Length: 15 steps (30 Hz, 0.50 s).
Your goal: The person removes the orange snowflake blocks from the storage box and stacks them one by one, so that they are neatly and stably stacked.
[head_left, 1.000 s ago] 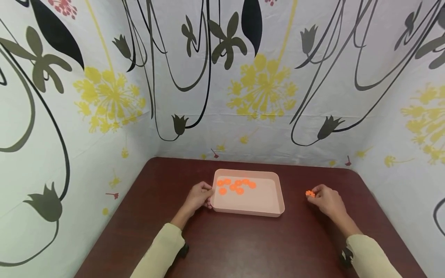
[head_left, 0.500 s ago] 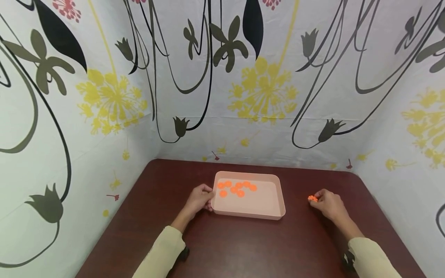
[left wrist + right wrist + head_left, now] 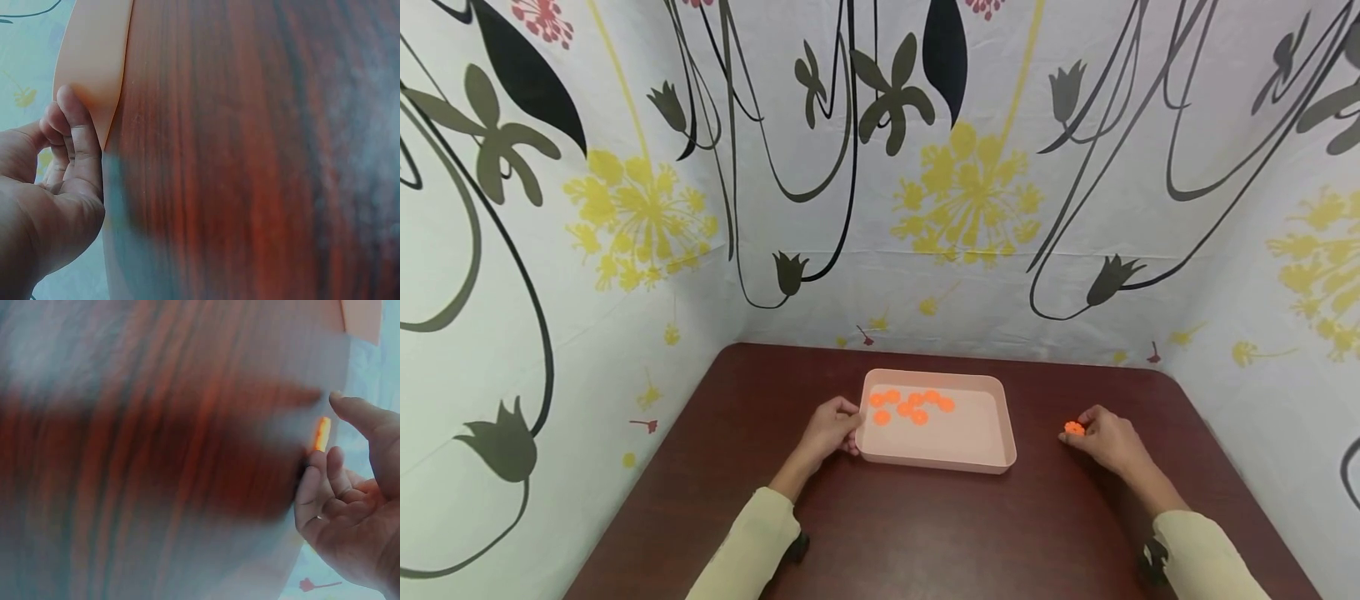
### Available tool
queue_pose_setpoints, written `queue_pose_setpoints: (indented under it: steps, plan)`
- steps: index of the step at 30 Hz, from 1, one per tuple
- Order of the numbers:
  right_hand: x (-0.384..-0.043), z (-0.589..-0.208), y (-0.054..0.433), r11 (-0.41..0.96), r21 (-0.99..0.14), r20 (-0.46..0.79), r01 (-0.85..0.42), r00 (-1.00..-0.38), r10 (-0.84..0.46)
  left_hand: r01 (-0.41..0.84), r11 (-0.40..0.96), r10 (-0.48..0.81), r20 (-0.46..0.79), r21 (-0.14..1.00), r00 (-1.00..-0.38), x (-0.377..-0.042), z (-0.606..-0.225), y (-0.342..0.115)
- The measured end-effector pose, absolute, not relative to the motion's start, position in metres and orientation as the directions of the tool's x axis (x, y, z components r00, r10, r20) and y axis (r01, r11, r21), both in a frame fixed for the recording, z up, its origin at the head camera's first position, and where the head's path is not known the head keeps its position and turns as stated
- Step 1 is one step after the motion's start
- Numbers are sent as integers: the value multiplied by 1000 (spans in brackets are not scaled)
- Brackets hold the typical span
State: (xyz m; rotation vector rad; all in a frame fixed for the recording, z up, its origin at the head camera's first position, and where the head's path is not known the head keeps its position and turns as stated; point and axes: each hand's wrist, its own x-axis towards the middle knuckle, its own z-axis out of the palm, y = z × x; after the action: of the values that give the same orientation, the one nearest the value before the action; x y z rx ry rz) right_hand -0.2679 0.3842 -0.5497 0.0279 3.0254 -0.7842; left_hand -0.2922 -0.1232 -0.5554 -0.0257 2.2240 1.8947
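Note:
In the head view, a pale peach tray lies on the dark wooden table, with several orange discs spread over its left and back part. My left hand pinches the tray's left end; the left wrist view shows the fingertips against the tray wall. To the right of the tray, my right hand is at a small orange notched disc. Seen from the right wrist, this disc is edge-on at the fingertips, and the thumb stands apart from it.
The dark table ends at the back and sides against a white cloth printed with flowers. A dark strap sits at the right sleeve cuff.
My right hand has moved slightly down in the view with the orange notched disc, and the thumb has parted from it. The left hand keeps its place at the tray.

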Motion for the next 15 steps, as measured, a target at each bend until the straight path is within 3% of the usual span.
queue_pose_setpoints:
  steps: [6, 15]
  plan:
    - [-270, -540, 371, 881, -472, 48, -20, -999, 3, -159, 181, 120, -183, 970, -976, -293, -556, -123]
    - [-277, -531, 328, 822, -527, 268, -216, -960, -81, -164, 168, 124, -186, 972, -975, -294, -557, -122]
